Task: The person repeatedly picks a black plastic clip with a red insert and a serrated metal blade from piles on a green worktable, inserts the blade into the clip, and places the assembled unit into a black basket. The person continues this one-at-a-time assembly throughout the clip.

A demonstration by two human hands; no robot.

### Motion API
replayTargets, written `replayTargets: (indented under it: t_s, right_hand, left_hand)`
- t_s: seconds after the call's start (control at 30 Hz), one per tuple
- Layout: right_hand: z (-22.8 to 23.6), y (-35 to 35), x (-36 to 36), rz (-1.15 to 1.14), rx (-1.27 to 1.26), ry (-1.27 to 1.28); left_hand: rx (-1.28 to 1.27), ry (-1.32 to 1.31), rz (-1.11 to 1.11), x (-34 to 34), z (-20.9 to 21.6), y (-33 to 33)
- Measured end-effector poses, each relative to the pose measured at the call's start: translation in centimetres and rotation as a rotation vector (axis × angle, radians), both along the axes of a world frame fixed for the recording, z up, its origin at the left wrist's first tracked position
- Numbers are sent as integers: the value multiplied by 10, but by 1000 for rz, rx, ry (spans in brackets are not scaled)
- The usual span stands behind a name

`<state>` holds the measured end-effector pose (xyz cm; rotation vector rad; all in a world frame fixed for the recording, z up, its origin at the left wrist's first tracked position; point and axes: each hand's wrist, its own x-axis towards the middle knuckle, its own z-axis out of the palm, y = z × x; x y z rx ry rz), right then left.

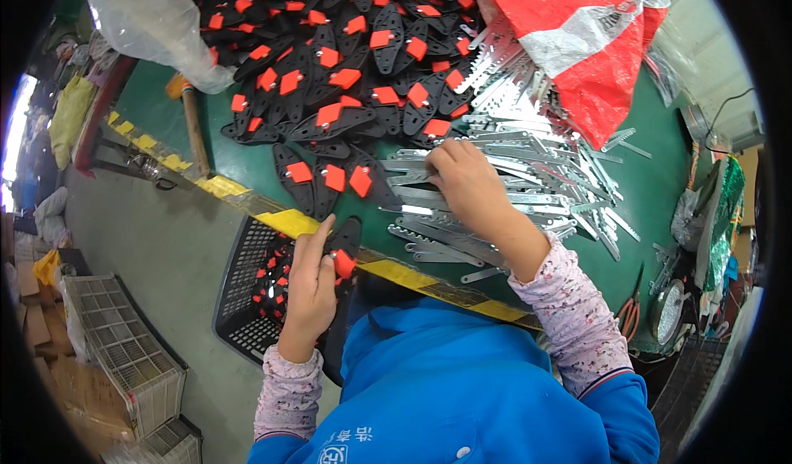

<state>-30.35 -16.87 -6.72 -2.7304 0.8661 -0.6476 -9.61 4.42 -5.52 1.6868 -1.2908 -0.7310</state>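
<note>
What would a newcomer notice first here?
The heap of black parts with red tabs, filling the far middle of the green table. Then the silver strips to its right, spread below a red-and-white sack, with the right hand on them. Lower down, the left hand holds one black part by the striped table edge.

Wooden-handled mallet [195,134] lying off left, red-handled tool [629,317] out right, pale grid-sided crate [124,344] down on the floor [210,332], cardboard boxes [82,394] beside it
</note>
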Motion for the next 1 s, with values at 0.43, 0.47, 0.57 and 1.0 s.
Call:
replayTargets:
  t_s: [0.43,0.47,0.57,1.0]
  right_hand:
    - [29,40,19,294,383,-152]
    - [31,42,21,320,351,-153]
    - [30,41,18,275,220,63]
    - [42,66,18,357,108,120]
  left_hand:
    - [11,-261,-8,-1,1,0]
    - [5,-289,0,0,1,0]
    - [-70,-505,-67,8,2,1]
    - [-89,-458,-162,7,14,1]
